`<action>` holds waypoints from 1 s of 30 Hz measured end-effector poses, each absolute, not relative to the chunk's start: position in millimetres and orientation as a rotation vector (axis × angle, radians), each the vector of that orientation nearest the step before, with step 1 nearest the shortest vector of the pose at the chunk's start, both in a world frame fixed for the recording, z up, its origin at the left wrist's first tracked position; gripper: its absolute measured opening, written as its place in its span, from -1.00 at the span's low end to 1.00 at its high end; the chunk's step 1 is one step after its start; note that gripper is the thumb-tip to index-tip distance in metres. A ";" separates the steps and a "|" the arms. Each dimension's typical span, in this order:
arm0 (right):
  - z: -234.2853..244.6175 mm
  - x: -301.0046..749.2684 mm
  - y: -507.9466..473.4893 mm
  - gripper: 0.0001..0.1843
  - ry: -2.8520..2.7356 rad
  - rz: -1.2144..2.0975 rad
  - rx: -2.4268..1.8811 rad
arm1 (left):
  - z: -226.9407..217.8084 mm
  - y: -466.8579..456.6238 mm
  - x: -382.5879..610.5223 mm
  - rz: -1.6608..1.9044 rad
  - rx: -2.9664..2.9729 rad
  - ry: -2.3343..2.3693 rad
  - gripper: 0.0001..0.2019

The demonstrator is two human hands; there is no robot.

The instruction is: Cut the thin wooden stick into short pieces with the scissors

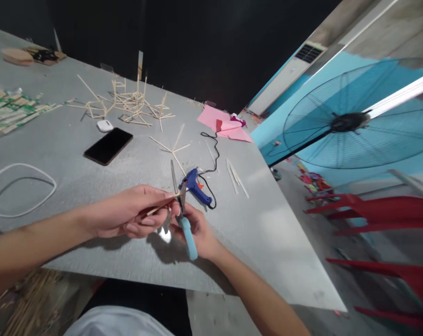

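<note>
My left hand (141,212) pinches a thin wooden stick (158,206) whose tip reaches between the blades of a pair of scissors. The scissors (187,235) have light blue handles, and my right hand (200,231) grips them with the blades spread apart. Just beyond my hands lies a blue glue gun (196,186) with an orange trigger and a black cord. A small branching piece made of sticks (173,150) rests behind it. Some of my right fingers are hidden by the handles.
Joined stick frames (134,105) stand at the back. A black phone (108,146), a white case (105,125) and a white cable (22,165) lie left. Pink paper (228,126) and white glue sticks (237,177) are right. A large fan (347,122) and red chairs (382,210) stand beyond the table.
</note>
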State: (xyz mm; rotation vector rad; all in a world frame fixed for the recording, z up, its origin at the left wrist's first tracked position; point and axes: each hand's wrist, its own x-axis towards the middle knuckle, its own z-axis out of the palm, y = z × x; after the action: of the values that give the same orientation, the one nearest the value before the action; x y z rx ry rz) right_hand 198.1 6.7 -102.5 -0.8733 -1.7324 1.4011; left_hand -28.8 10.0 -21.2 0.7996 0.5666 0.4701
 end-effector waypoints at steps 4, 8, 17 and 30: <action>-100.4 198.4 2.5 -0.79 -1.780 1.394 -0.879 | -22.2 8.1 -29.0 0.466 0.835 0.566 -0.66; -101.8 201.8 -1.2 -0.79 -1.814 1.405 -0.845 | -23.7 7.6 -28.2 0.490 0.908 0.576 -0.65; -96.5 202.5 -4.9 -0.73 -1.817 1.456 -0.869 | -22.2 7.7 -24.7 0.548 1.091 0.682 -0.66; -102.1 196.7 -5.5 -0.70 -1.743 1.393 -0.909 | -10.5 4.7 -18.5 0.638 1.275 0.808 -0.65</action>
State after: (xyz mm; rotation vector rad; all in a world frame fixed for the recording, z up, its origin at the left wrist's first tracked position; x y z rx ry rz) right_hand 196.7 -5.5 -102.1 -0.9095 -1.7432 1.3929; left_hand -18.5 4.7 -10.5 1.2752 0.8082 0.6382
